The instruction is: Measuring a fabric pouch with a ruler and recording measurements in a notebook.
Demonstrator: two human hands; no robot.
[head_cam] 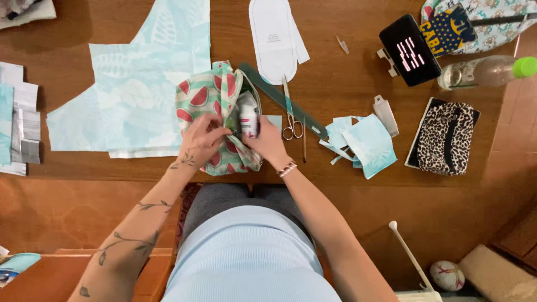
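**What I can see of the person from the head cam**

From my feed: both arms are bare, no sleeves at all. The left arm has a vine-and-leaf tattoo running up to the wrist. The right wrist has a beaded bracelet. There's a pale blue ribbed top, and dark grey trousers at the lap.
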